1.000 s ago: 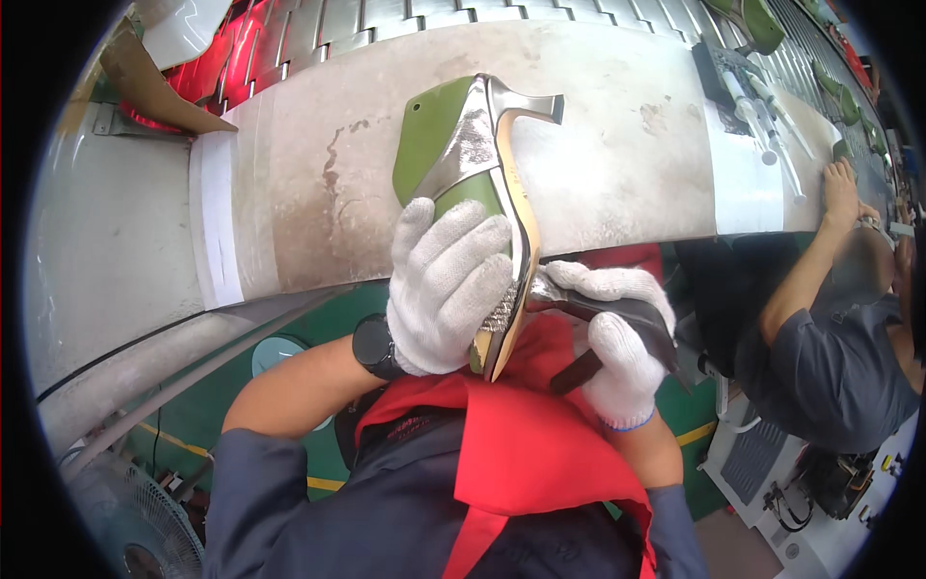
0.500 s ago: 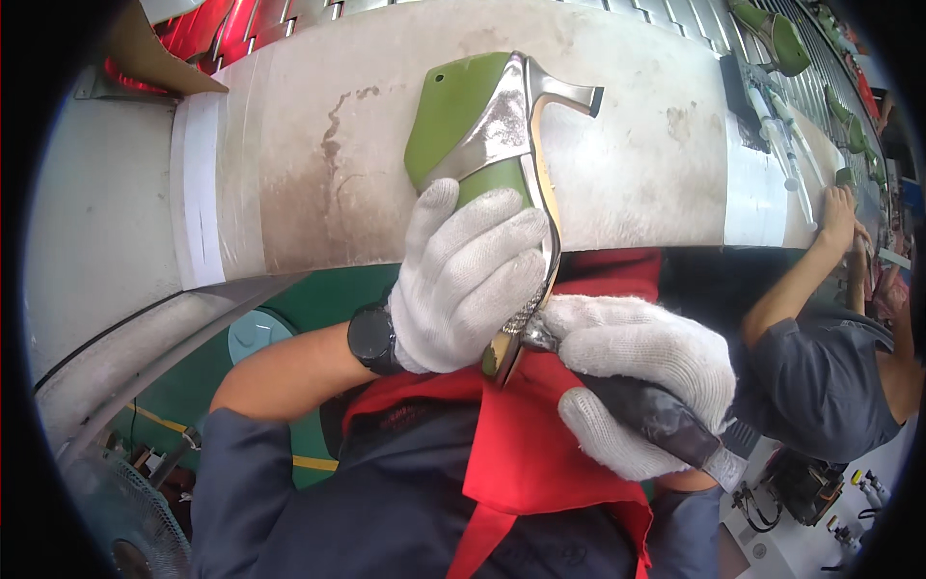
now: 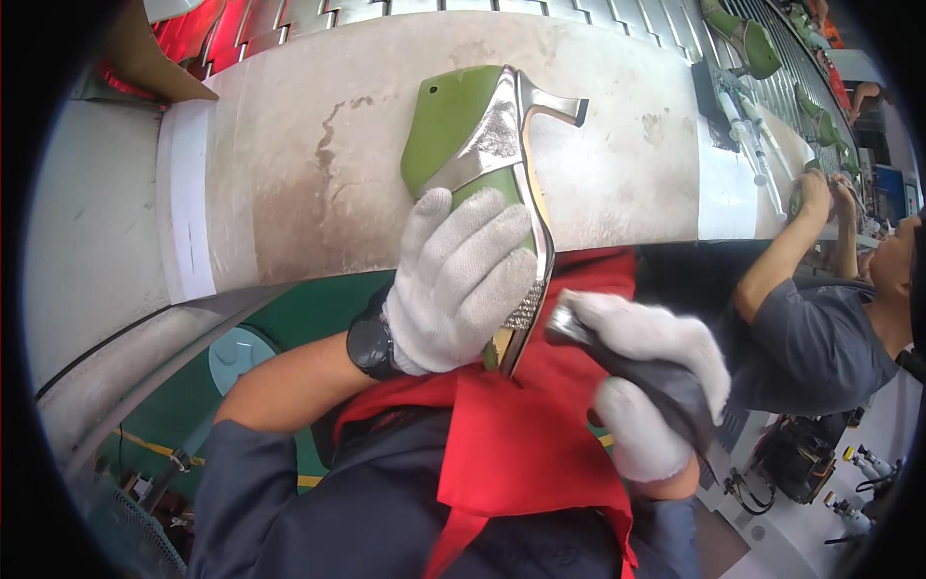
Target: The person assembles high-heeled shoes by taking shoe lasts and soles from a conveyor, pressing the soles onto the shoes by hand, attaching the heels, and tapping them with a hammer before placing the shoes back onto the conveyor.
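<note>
Left hand [image 3: 461, 282], in a white knit glove, wrapping a full grip around the forepart of a silver high-heeled shoe [image 3: 509, 183] mounted on a green last [image 3: 446, 125], fingers curling over the top, wrist bent back, bare forearm running down-left toward the dark blue sleeve. Shoe tilting on its side, heel pointing up-right, toe down by the palm, hovering over the near edge of the pale, stained bench [image 3: 309, 174]. Right hand [image 3: 648, 378], also gloved, closing tightly on a dark-handled tool [image 3: 666, 384], its metal tip sitting just beside the shoe's toe; contact impossible to tell through the blur. Red apron [image 3: 521, 434] hanging below both hands. Further right, another person in a grey shirt [image 3: 820, 347] reaching onto the same bench, near more green lasts [image 3: 748, 39].
</note>
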